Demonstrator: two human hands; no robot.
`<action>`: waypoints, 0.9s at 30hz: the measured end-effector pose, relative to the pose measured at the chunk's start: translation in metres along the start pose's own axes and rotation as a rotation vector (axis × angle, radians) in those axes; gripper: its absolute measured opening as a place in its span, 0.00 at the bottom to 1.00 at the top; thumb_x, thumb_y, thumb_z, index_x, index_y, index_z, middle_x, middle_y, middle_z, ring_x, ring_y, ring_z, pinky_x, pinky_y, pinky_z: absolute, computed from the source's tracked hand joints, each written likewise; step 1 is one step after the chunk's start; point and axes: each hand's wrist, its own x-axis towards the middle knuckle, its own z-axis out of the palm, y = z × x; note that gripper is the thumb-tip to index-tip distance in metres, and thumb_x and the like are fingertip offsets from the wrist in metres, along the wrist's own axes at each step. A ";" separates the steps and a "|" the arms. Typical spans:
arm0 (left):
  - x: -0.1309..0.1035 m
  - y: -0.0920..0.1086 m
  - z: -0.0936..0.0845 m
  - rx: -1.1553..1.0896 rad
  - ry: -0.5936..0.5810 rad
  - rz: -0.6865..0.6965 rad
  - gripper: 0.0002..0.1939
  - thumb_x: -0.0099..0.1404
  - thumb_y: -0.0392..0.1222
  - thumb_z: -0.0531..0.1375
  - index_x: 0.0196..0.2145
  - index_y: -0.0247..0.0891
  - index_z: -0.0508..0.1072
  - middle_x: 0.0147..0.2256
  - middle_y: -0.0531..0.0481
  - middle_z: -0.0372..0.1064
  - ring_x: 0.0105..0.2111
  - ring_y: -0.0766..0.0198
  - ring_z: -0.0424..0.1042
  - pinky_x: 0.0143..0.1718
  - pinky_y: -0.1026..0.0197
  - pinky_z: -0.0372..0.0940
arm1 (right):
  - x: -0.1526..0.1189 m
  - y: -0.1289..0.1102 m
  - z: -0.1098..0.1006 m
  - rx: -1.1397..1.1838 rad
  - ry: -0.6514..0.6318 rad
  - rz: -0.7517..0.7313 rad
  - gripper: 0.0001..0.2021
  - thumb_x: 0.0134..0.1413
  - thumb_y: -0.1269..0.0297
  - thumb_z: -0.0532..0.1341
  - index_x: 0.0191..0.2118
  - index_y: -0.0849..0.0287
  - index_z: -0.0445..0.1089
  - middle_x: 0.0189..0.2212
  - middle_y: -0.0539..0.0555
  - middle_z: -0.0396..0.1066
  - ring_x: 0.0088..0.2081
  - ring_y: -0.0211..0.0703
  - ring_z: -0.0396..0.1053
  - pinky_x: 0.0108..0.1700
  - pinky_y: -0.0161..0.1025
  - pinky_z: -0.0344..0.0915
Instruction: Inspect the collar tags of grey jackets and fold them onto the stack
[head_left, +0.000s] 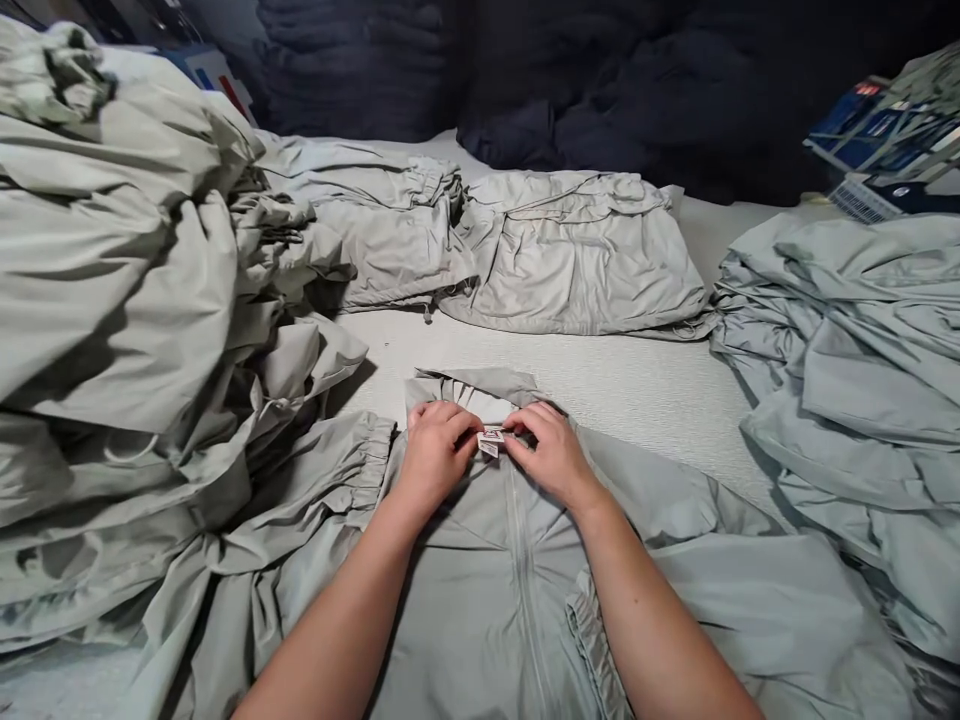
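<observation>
A grey-green jacket (472, 590) lies spread in front of me, its zip running down the middle and its collar end away from me. At the neck opening sits a small white label (490, 441) with dark print. My left hand (441, 450) is closed, thumb and finger pinched at the label's left edge. From the other side my right hand (551, 452) pinches the neck edge of the jacket just beside the label. Whether its fingertips also grip the label I cannot tell. An elastic cuff (592, 640) lies near my right forearm.
A tall heap of grey garments (112, 300) rises at the left. Folded grey jackets (577, 260) lie across the back of the white table (420, 345). More grey garments (862, 400) are piled at the right, below blue packets (870, 135). Dark fabric stacks (352, 70) stand behind.
</observation>
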 end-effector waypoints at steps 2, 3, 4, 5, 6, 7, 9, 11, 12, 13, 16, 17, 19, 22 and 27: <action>-0.001 0.000 -0.004 0.031 -0.044 0.035 0.07 0.69 0.36 0.63 0.38 0.46 0.82 0.38 0.49 0.78 0.43 0.56 0.73 0.54 0.47 0.59 | 0.000 0.001 -0.002 -0.022 -0.028 0.008 0.04 0.59 0.69 0.68 0.38 0.54 0.74 0.35 0.52 0.73 0.42 0.49 0.69 0.46 0.44 0.64; -0.002 0.000 -0.005 0.039 -0.063 0.055 0.08 0.69 0.36 0.63 0.39 0.46 0.83 0.38 0.48 0.78 0.43 0.56 0.73 0.53 0.47 0.58 | 0.000 0.002 -0.002 -0.031 -0.041 0.010 0.05 0.58 0.69 0.68 0.39 0.54 0.74 0.36 0.52 0.74 0.42 0.49 0.69 0.47 0.44 0.64; -0.002 -0.002 -0.005 0.041 -0.081 0.075 0.08 0.69 0.36 0.63 0.40 0.47 0.83 0.39 0.48 0.78 0.43 0.56 0.73 0.53 0.47 0.58 | 0.000 0.003 -0.003 -0.037 -0.054 0.014 0.05 0.58 0.69 0.69 0.39 0.53 0.74 0.37 0.53 0.74 0.43 0.49 0.69 0.47 0.45 0.64; -0.002 -0.003 -0.005 0.037 -0.093 0.092 0.08 0.69 0.37 0.64 0.40 0.47 0.84 0.39 0.48 0.79 0.43 0.57 0.73 0.52 0.48 0.58 | 0.000 0.005 -0.004 -0.037 -0.067 0.020 0.06 0.57 0.68 0.70 0.39 0.53 0.74 0.38 0.53 0.74 0.44 0.50 0.69 0.48 0.45 0.65; -0.003 -0.004 -0.005 0.032 -0.100 0.106 0.09 0.69 0.37 0.64 0.41 0.47 0.84 0.39 0.48 0.79 0.42 0.57 0.74 0.52 0.48 0.58 | 0.000 0.006 -0.006 -0.034 -0.080 0.031 0.07 0.56 0.68 0.71 0.39 0.53 0.74 0.38 0.53 0.74 0.45 0.50 0.69 0.48 0.45 0.65; -0.003 -0.006 -0.005 0.025 -0.103 0.116 0.10 0.69 0.36 0.64 0.41 0.47 0.84 0.40 0.48 0.79 0.42 0.58 0.74 0.52 0.48 0.57 | -0.001 0.007 -0.007 -0.030 -0.094 0.046 0.07 0.55 0.68 0.71 0.38 0.54 0.74 0.38 0.53 0.74 0.45 0.50 0.69 0.48 0.45 0.65; -0.004 -0.008 -0.005 0.010 -0.104 0.128 0.12 0.69 0.34 0.63 0.41 0.48 0.85 0.40 0.48 0.79 0.41 0.59 0.75 0.52 0.48 0.57 | -0.001 0.008 -0.011 -0.026 -0.132 0.080 0.08 0.54 0.68 0.73 0.37 0.54 0.74 0.37 0.52 0.73 0.43 0.49 0.69 0.45 0.44 0.64; -0.004 -0.009 -0.005 -0.006 -0.119 0.141 0.15 0.69 0.31 0.61 0.41 0.49 0.85 0.40 0.48 0.80 0.41 0.59 0.75 0.53 0.47 0.57 | -0.001 0.007 -0.016 -0.026 -0.173 0.112 0.09 0.53 0.69 0.73 0.36 0.55 0.73 0.35 0.52 0.73 0.41 0.47 0.69 0.43 0.42 0.63; -0.005 -0.008 -0.006 -0.016 -0.131 0.147 0.16 0.69 0.30 0.61 0.41 0.50 0.85 0.41 0.49 0.80 0.42 0.59 0.75 0.54 0.47 0.57 | -0.002 0.006 -0.018 -0.025 -0.193 0.122 0.09 0.53 0.70 0.73 0.36 0.55 0.73 0.35 0.51 0.72 0.41 0.47 0.69 0.42 0.41 0.63; -0.006 -0.008 -0.007 -0.027 -0.144 0.150 0.17 0.69 0.29 0.60 0.41 0.50 0.86 0.41 0.49 0.80 0.42 0.59 0.75 0.54 0.47 0.57 | -0.002 0.005 -0.020 -0.024 -0.210 0.128 0.09 0.53 0.70 0.73 0.36 0.55 0.73 0.35 0.51 0.72 0.41 0.46 0.69 0.42 0.41 0.62; -0.007 -0.006 -0.008 -0.051 -0.166 0.134 0.16 0.69 0.30 0.61 0.41 0.50 0.85 0.42 0.49 0.79 0.45 0.58 0.75 0.55 0.48 0.59 | -0.003 0.003 -0.024 -0.018 -0.236 0.118 0.08 0.53 0.70 0.72 0.37 0.55 0.73 0.35 0.51 0.72 0.40 0.46 0.69 0.42 0.40 0.62; -0.008 -0.006 -0.009 -0.056 -0.170 0.125 0.15 0.69 0.32 0.61 0.42 0.49 0.85 0.43 0.48 0.78 0.46 0.58 0.75 0.55 0.48 0.59 | -0.003 0.002 -0.025 -0.018 -0.238 0.112 0.08 0.54 0.71 0.71 0.38 0.55 0.73 0.35 0.50 0.71 0.40 0.45 0.69 0.42 0.40 0.62; -0.008 -0.004 -0.009 -0.058 -0.177 0.111 0.13 0.70 0.34 0.61 0.43 0.48 0.85 0.43 0.48 0.78 0.46 0.57 0.74 0.56 0.48 0.59 | -0.003 0.002 -0.025 -0.018 -0.245 0.098 0.09 0.53 0.71 0.71 0.38 0.55 0.73 0.34 0.50 0.71 0.39 0.44 0.69 0.41 0.39 0.61; -0.009 -0.002 -0.007 -0.047 -0.169 0.105 0.15 0.71 0.33 0.59 0.44 0.48 0.84 0.43 0.48 0.77 0.46 0.58 0.73 0.57 0.48 0.59 | -0.003 0.002 -0.026 -0.004 -0.266 0.075 0.09 0.52 0.72 0.71 0.37 0.55 0.73 0.33 0.49 0.70 0.37 0.43 0.68 0.40 0.38 0.61; -0.009 -0.003 -0.005 -0.045 -0.144 0.109 0.17 0.72 0.32 0.58 0.47 0.50 0.84 0.44 0.48 0.77 0.47 0.58 0.73 0.57 0.47 0.58 | -0.003 0.002 -0.031 0.063 -0.334 0.054 0.09 0.50 0.75 0.70 0.35 0.55 0.75 0.35 0.49 0.74 0.39 0.42 0.70 0.42 0.37 0.63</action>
